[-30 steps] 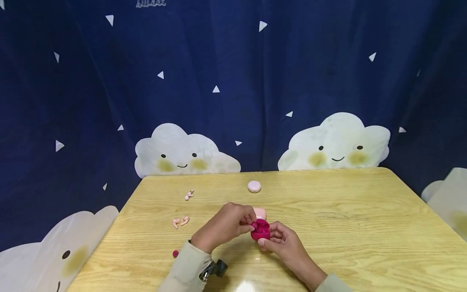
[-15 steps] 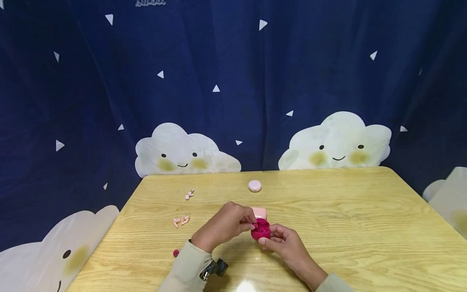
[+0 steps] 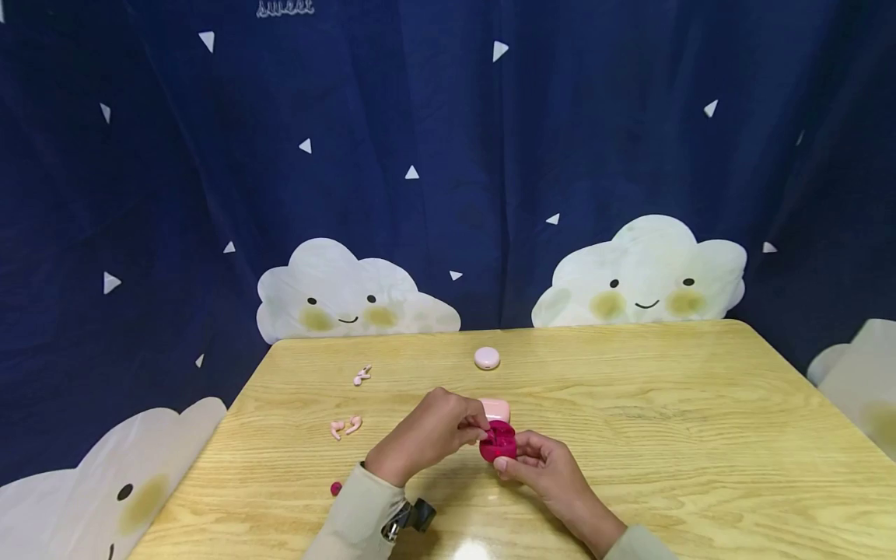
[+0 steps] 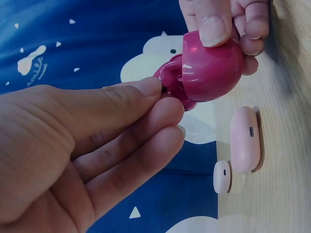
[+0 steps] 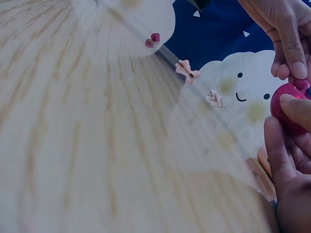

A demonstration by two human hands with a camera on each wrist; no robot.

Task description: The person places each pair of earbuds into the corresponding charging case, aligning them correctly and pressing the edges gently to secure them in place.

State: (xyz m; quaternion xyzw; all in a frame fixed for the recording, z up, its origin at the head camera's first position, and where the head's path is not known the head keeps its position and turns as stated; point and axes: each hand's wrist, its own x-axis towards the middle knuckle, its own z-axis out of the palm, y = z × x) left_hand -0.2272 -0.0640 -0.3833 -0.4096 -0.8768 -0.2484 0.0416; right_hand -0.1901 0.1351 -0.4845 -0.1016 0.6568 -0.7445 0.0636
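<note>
A magenta earbud case (image 3: 498, 451), its lid raised, is held by my right hand (image 3: 553, 474) with the thumb in front and the fingers behind. My left hand (image 3: 428, 435) comes in from the left, thumb and index fingertip pinching a magenta earbud (image 5: 302, 83) at the case's mouth. In the left wrist view the fingertips cover part of this earbud. The case (image 4: 214, 68) appears there above the table, tilted towards the left hand. Another magenta earbud (image 3: 336, 488) lies on the table left of the left sleeve.
Behind the hands stands a pink case (image 3: 498, 408), partly covered. Farther back lies a pale round case (image 3: 486, 358). Pink earbuds (image 3: 355, 425) and paler earbuds (image 3: 362, 376) lie on the left of the wooden table (image 3: 665, 412). A patterned navy curtain (image 3: 490, 155) hangs behind.
The left fingertips have pushed slightly deeper into the case's mouth, so the earbud shows less in the head view. The right hand keeps its grip; the objects on the table stay put.
</note>
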